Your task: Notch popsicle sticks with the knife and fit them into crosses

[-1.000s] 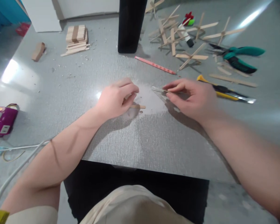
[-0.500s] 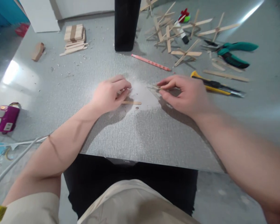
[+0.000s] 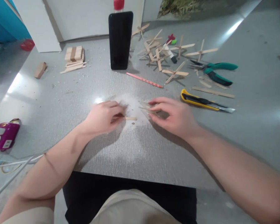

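My left hand point(image 3: 106, 116) rests on the table with its fingers curled. A flat wooden craft stick point(image 3: 131, 118) pokes out from its thumb side, low over a whitish patch point(image 3: 134, 109) of the tabletop. Across from it, my right hand point(image 3: 171, 115) pinches thin wooden slivers point(image 3: 144, 108) that point toward the left hand; blur hides their exact shape. A small dark round spot point(image 3: 133, 123) shows just below the craft stick. Both hands are apart from each other.
Behind the hands stand a black phone point(image 3: 120, 42) and a pink pencil point(image 3: 144, 80). To the right are a yellow utility knife point(image 3: 200, 101) with its blade out, green-handled pliers point(image 3: 220, 66) and several crossed craft sticks point(image 3: 175, 73). Stacked sticks point(image 3: 74, 54) sit back left.
The view has tilted upward, so everything appears lower and the whole phone shows. Both hands remain at about the same place over the whitish patch, with the right fingers slightly shifted.
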`<state>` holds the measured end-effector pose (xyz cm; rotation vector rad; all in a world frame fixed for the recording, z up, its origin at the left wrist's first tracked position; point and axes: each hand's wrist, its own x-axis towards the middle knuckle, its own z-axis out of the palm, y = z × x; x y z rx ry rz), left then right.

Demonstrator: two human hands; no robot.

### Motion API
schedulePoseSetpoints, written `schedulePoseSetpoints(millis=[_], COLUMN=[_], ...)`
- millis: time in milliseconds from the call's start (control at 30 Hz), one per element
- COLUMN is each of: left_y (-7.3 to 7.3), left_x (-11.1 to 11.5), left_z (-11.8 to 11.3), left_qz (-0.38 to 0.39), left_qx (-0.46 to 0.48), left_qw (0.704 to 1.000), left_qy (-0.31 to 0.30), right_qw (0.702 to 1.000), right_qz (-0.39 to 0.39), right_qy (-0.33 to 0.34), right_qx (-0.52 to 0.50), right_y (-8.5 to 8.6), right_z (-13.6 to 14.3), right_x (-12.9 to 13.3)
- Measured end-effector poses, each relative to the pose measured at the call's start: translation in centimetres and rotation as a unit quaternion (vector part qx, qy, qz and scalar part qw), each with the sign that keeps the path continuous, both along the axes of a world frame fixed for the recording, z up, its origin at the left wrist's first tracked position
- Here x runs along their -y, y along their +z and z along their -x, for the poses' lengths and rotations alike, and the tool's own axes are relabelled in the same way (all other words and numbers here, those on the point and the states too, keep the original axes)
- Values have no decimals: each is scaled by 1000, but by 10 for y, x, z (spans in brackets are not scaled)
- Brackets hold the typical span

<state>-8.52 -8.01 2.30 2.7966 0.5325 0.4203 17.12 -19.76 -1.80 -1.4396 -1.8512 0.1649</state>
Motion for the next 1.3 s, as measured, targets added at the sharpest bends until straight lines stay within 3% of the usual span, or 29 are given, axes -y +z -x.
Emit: schedulePoseSetpoints(millis=[67, 167, 333, 467, 667, 967, 1200, 1300], left_y=[1, -9, -29, -29, -25, -29, -19, -18], left_x=[5, 8, 6, 9, 15, 7, 0, 2], left_z=[2, 1, -12, -28, -39, -27, -27, -29], left_qz=[-7, -33, -75, -120, -155, -56, 41, 48], left_qx=[-22, -26, 2, 12, 9, 45, 71, 54], left_qw=[999, 998, 995, 988, 982, 984, 995, 996], left_qy=[-27, -39, -60, -92, -109, -165, -49, -52], right_qw=[999, 997, 999, 1000, 1000, 995, 990, 987], right_qz=[3, 7, -6, -6, 11, 53, 69, 57], right_qy=[32, 73, 36, 1, 6, 78, 102, 118], right_qx=[15, 22, 9, 1, -1, 25, 66, 91], right_y=[2, 4, 3, 2, 2, 6, 9, 9], right_z=[8, 17, 15, 9, 7, 13, 23, 26], right_x=[6, 12, 10, 5, 5, 13, 17, 15])
